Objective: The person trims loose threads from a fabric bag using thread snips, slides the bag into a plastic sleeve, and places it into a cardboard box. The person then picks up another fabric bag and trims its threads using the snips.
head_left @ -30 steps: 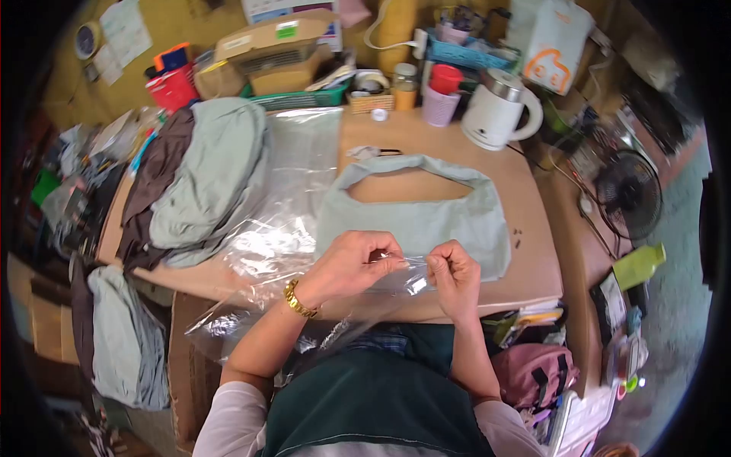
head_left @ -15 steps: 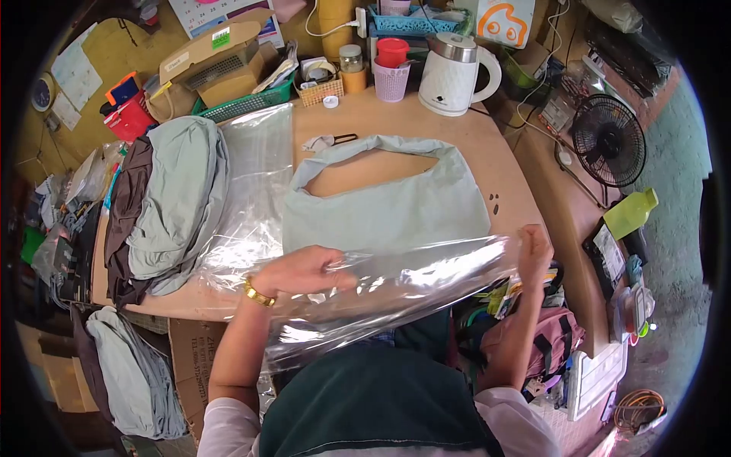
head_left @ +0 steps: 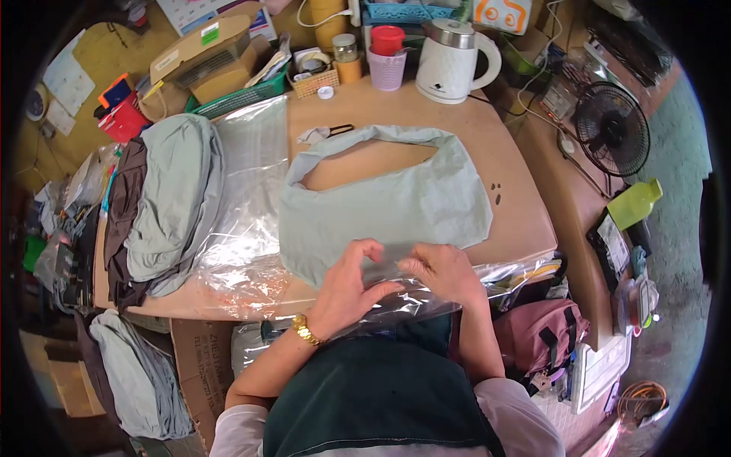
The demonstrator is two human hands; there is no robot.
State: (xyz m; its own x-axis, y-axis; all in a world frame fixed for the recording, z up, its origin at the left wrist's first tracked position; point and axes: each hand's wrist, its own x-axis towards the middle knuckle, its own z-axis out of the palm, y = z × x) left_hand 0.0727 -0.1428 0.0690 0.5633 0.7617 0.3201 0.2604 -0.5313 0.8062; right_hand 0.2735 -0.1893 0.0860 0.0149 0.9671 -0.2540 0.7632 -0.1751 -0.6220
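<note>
A pale grey-green fabric shoulder bag (head_left: 381,196) lies flat on the brown table, its looped handle towards the back. Along the table's front edge, a clear plastic bag (head_left: 415,302) lies bunched in front of me. My left hand (head_left: 352,286), with a gold watch at the wrist, is at the fabric bag's lower edge, thumb and forefinger apart over the plastic. Facing it, my right hand (head_left: 448,276) has its fingers curled and closed on the plastic. The fingertips partly cover what lies between the hands.
Clear plastic sheets (head_left: 255,152) and folded grey-green and brown fabric (head_left: 175,198) occupy the table's left. A white kettle (head_left: 449,65), a lilac cup (head_left: 387,70) and baskets line the back. A fan (head_left: 611,129) stands right; a pink bag (head_left: 539,335) sits below the table edge.
My right hand has come in from the plastic's far right corner to the middle. My left hand has moved right towards it. The plastic, stretched out before, is now lower and bunched.
</note>
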